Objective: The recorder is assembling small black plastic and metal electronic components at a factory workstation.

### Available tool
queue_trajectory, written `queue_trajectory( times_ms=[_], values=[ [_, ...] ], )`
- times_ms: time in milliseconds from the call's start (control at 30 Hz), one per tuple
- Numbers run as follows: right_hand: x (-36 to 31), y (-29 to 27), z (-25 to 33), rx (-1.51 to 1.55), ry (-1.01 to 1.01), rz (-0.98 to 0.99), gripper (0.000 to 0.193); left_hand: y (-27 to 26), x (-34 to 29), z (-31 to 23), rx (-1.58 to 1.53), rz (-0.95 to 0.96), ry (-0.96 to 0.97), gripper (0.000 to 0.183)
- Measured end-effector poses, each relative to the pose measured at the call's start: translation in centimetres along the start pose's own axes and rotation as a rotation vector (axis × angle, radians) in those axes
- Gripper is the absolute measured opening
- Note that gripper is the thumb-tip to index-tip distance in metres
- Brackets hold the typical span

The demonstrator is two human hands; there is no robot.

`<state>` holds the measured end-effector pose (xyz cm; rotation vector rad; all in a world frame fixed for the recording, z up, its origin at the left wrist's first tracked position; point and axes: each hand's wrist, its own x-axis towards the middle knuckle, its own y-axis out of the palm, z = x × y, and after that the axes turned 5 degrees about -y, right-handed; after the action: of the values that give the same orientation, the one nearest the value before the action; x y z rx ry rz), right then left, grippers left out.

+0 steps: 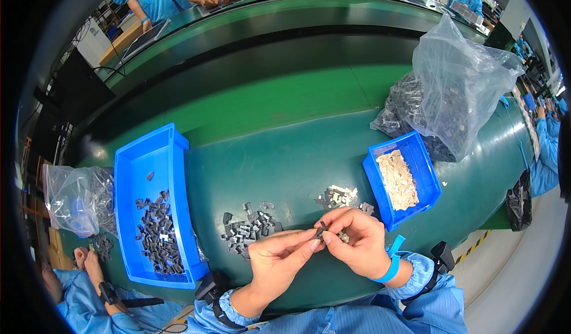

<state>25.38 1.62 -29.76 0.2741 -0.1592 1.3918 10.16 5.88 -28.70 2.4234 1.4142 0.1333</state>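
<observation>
My left hand and my right hand meet over the near edge of the table. Thumb and fingers of both are pinched on a small dark plastic part, mostly covered by the fingertips. Left of it lies a loose heap of small black and grey parts. Just beyond my right fingers is another heap, of dark pieces mixed with cream-coloured ones. A small blue bin to the right holds many flat cream pieces.
On the left, a long blue tray contains black parts, with a clear bag behind it. A large clear bag of dark parts stands far right. A co-worker's hands are at the lower left; other people sit across the bench.
</observation>
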Motion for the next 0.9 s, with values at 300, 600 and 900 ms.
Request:
queue_trajectory(
  times_ms=[300, 600, 900],
  values=[
    [0.7, -0.2, 0.7, -0.032, 0.028, 0.076, 0.012, -0.1, -0.2, 0.2, -0.158, 0.037, 0.025, 0.019],
    [0.9, -1.3, 0.0, 0.704, 0.392, 0.227, 0.009, -0.8, 0.0, 0.5, -0.367, 0.196, -0.098, 0.02],
    [0.8, -0.9, 0.2, 0.607, 0.515, 0.183, 0.006, 0.6, -0.6, -0.2, 0.256, 0.079, 0.06, 0.03]
  ],
)
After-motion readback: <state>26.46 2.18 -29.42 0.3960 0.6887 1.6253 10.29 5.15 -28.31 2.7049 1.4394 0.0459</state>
